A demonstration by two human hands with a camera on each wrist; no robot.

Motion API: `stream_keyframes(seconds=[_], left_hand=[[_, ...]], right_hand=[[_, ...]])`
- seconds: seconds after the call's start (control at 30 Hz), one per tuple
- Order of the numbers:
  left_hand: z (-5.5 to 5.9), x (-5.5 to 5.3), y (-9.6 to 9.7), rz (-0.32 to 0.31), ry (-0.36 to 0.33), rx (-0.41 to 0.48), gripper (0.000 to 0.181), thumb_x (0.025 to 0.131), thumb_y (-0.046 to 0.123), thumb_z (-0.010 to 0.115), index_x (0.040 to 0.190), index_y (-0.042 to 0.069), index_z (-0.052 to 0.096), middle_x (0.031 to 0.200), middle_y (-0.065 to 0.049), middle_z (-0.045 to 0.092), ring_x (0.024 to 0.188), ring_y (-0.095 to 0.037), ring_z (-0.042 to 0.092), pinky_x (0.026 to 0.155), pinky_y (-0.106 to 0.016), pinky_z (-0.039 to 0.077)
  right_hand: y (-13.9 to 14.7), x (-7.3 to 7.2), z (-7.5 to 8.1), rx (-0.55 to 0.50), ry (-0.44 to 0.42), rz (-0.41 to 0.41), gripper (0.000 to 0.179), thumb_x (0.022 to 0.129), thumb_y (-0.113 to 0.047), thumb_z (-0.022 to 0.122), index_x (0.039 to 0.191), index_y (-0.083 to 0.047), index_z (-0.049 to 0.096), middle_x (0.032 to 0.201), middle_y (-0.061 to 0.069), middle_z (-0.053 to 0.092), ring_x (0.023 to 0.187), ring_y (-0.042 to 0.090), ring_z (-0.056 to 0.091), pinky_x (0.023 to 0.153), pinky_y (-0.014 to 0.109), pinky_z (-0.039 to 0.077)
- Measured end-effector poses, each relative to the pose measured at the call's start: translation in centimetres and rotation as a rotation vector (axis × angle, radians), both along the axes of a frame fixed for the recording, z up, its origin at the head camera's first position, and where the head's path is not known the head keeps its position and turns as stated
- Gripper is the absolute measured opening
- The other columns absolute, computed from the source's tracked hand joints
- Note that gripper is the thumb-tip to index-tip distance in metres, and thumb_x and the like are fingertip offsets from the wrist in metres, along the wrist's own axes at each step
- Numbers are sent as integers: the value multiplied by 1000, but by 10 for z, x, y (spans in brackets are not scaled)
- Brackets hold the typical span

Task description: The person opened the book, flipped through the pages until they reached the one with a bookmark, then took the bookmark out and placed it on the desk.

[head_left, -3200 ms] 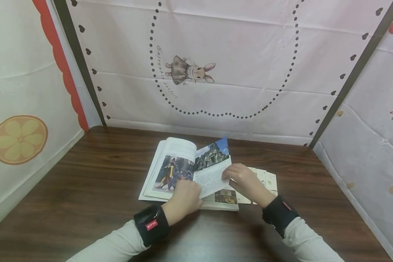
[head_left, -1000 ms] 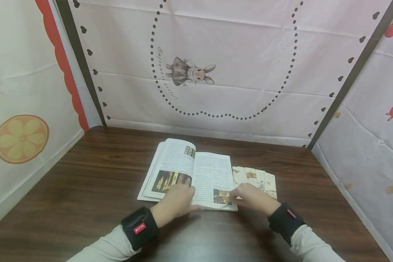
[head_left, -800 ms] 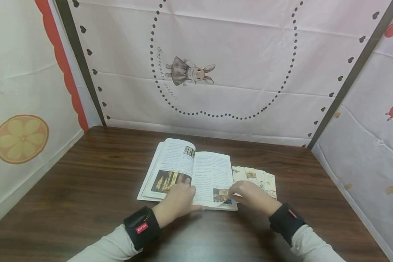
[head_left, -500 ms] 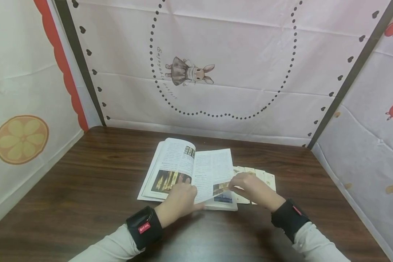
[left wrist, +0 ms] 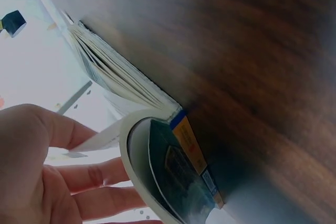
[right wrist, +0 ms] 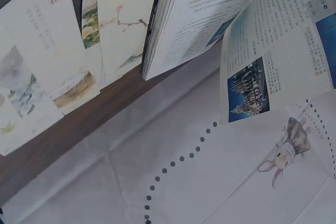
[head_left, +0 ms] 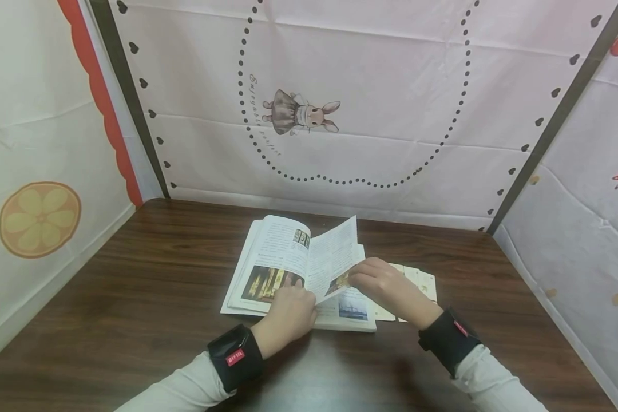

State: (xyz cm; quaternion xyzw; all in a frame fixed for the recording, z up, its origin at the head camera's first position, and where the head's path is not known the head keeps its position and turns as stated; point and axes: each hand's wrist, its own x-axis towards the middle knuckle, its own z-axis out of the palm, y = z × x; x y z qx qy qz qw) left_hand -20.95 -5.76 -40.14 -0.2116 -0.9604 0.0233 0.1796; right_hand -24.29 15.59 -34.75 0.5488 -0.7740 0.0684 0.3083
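Observation:
An open book (head_left: 280,252) lies on the table, its left pages curving up toward the spine. My right hand (head_left: 386,286) pinches the lower outer edge of a single page (head_left: 335,246), which stands lifted over the right-hand stack. The underside of that page (right wrist: 278,51) fills the upper right of the right wrist view, where the hand is out of frame. My left hand (head_left: 290,312) rests on the lower part of the left pages near the spine. In the left wrist view, its fingers (left wrist: 105,177) lie against the curved pages and the thumb meets a raised page.
Several illustrated paper cards (head_left: 426,283) lie fanned out to the right of the book, partly behind my right hand. Brown wood-grain tabletop (head_left: 175,274) surrounds the book. Printed cloth walls (head_left: 391,114) enclose the table's back and sides.
The building-photo page lifted first has been turned over to the left. Since then my right hand has raised another page from its lower corner, uncovering a page with a blue picture.

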Motion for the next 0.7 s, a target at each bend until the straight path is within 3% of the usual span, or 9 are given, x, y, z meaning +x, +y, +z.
stream_keyframes(seconds=[0.1, 0.17, 0.23, 0.33, 0.43, 0.57, 0.7], left_hand=[[2, 0, 0, 23, 20, 0, 22, 79, 20, 64, 71, 1, 71, 90, -21, 72, 92, -36, 69, 61, -42, 58], [3, 0, 0, 37, 32, 12, 25, 81, 21, 63, 67, 2, 70, 77, -16, 71, 76, -29, 71, 51, -35, 55], [5, -2, -2, 53, 40, 51, 31, 84, 24, 62, 60, 4, 65, 62, -10, 66, 58, -20, 65, 42, -28, 47], [10, -6, -8, 80, -12, 183, 41, 90, 26, 57, 52, 10, 52, 46, 0, 47, 41, -13, 43, 38, -23, 30], [17, -9, -18, 122, -143, 397, 44, 93, 26, 54, 52, 12, 45, 44, 2, 39, 39, -11, 36, 39, -22, 24], [25, -11, -32, 184, -309, 660, 34, 93, 24, 52, 65, 5, 55, 47, 1, 44, 38, -9, 39, 38, -19, 25], [26, -13, -41, 185, -343, 795, 30, 91, 16, 53, 105, -9, 62, 70, -13, 66, 50, -12, 55, 42, -20, 37]], right_hand=[[0, 0, -1, -53, -37, -15, 36, 66, -1, 81, 100, -6, 70, 98, 2, 70, 94, 16, 64, 82, 26, 54], [1, -1, -3, -76, -55, -27, 40, 66, -1, 81, 104, -6, 68, 102, 5, 70, 97, 19, 64, 82, 29, 54], [3, -1, -6, -80, -85, -34, 42, 67, -2, 80, 107, -5, 67, 105, 7, 70, 98, 21, 65, 82, 31, 55], [6, -1, -11, -17, -164, -69, 39, 71, -7, 79, 109, -6, 67, 108, 9, 69, 99, 22, 65, 83, 34, 55], [8, 0, -18, 126, -287, -146, 36, 79, -14, 75, 113, -6, 65, 111, 9, 69, 103, 23, 65, 87, 36, 53], [12, 0, -29, 326, -420, -256, 39, 82, -25, 71, 115, -4, 64, 115, 11, 67, 106, 25, 63, 91, 39, 51], [16, -2, -37, 405, -520, -293, 47, 79, -36, 73, 112, -4, 64, 121, 15, 64, 110, 28, 63, 92, 40, 50]])
